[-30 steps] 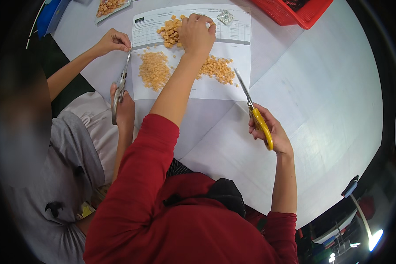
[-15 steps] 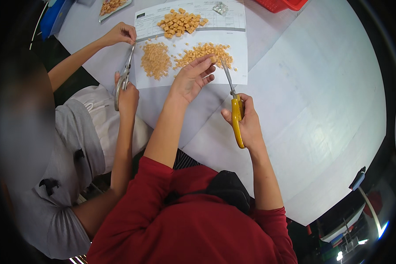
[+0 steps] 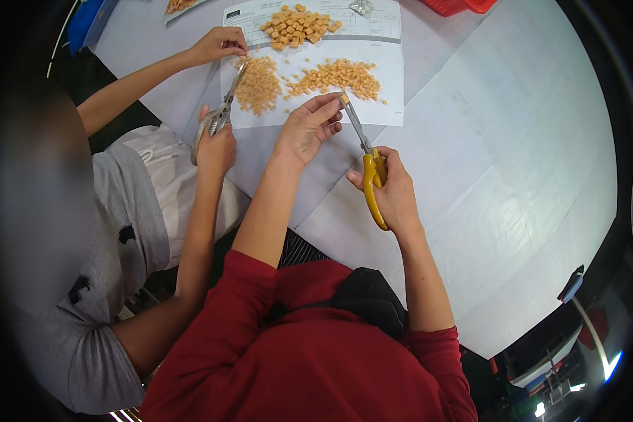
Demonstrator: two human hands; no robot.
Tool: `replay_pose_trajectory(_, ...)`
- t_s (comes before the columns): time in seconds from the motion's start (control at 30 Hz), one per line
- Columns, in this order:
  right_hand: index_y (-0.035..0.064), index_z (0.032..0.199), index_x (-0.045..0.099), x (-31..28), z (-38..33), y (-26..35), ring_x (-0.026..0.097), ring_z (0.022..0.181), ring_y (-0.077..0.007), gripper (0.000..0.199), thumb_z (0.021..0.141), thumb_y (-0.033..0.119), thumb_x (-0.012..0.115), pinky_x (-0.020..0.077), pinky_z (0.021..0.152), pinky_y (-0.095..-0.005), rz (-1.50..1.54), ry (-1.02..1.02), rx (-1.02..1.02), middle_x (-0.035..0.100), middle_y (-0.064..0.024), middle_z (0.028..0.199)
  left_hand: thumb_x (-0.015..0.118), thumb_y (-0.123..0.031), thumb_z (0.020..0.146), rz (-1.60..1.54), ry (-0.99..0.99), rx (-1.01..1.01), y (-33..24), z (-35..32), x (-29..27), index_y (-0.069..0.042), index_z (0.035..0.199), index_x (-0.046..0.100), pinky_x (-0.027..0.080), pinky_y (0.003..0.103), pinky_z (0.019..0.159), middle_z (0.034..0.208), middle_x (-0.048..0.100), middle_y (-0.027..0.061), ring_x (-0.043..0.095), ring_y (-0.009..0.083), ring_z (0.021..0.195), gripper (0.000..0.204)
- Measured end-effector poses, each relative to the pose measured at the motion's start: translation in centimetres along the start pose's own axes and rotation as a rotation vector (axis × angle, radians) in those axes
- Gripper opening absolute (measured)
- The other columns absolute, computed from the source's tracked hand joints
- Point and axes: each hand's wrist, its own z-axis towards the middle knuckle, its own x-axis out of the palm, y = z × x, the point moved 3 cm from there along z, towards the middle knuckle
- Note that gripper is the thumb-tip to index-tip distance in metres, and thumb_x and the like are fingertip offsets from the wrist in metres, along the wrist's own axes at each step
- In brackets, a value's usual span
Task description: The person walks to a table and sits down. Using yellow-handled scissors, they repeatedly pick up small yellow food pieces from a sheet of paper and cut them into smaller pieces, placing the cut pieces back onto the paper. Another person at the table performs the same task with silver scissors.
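Note:
Between the thumb and fingertips of my left hand [image 3: 307, 132] is a small tan cube [image 3: 344, 99]. My right hand [image 3: 399, 195] is closed around the yellow handles of a pair of scissors [image 3: 370, 184]. The blades point up and left, their tips at the cube. Just beyond my hands, a curved pile of small tan pieces [image 3: 343, 76] lies on a printed paper sheet [image 3: 392, 116]. Larger tan cubes [image 3: 297, 28] are heaped farther back. A pile of finer bits [image 3: 259, 86] lies to the left.
On my left, a co-worker's hand [image 3: 219, 46] reaches the finer pile, and their other hand [image 3: 218, 146] holds grey-handled scissors [image 3: 216, 121]. A red basket [image 3: 461, 5], a small clear packet [image 3: 361, 7] and a blue bin [image 3: 88, 27] stand along the far side of the white table [image 3: 513, 176].
The scissor blades have moved left and now meet the cube at my left fingertips. Sheet and piles appear slightly higher and farther right. The co-worker's hands have shifted right toward the finer pile.

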Motion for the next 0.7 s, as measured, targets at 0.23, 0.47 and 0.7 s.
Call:
replay_pose_trajectory(0.23, -0.0006, 0.116, 0.050, 0.33, -0.10, 0.16, 0.064, 0.091, -0.0340, 0.067, 0.075, 0.044, 0.079, 0.0506, 0.078, -0.0393, 0.060, 0.066, 0.070, 0.063, -0.0215, 0.101, 0.067, -0.012, 0.089, 0.022, -0.051, 0.033, -0.59, -0.04, -0.30, -0.007, 0.113, 0.062, 0.051, 0.027, 0.076, 0.100, 0.065, 0.0004, 0.060, 0.0105, 0.088, 0.025)
replay_pose_trajectory(0.47, 0.0013, 0.116, 0.050, 0.92, -0.12, -0.32, 0.064, 0.087, -0.0334, 0.065, 0.076, 0.044, 0.078, 0.0514, 0.074, -0.0413, -0.108, -0.077, -0.047, 0.061, -0.0179, 0.105, 0.068, -0.015, 0.088, 0.052, -0.037, 0.025, -0.27, -0.19, -0.34, -0.006, 0.111, 0.062, 0.050, 0.028, 0.077, 0.101, 0.066, 0.0026, 0.061, 0.0136, 0.091, 0.025)
replay_pose_trajectory(0.7, 0.0020, 0.117, 0.051, 0.77, -0.28, -0.41, 0.065, 0.087, -0.0331, 0.065, 0.076, 0.045, 0.077, 0.0522, 0.071, -0.0424, -0.247, -0.137, -0.088, 0.061, -0.0167, 0.105, 0.066, -0.033, 0.090, 0.036, -0.061, 0.014, -0.68, -0.65, 0.34, -0.006, 0.105, 0.063, 0.049, 0.028, 0.076, 0.098, 0.064, 0.0043, 0.060, 0.0143, 0.088, 0.032)
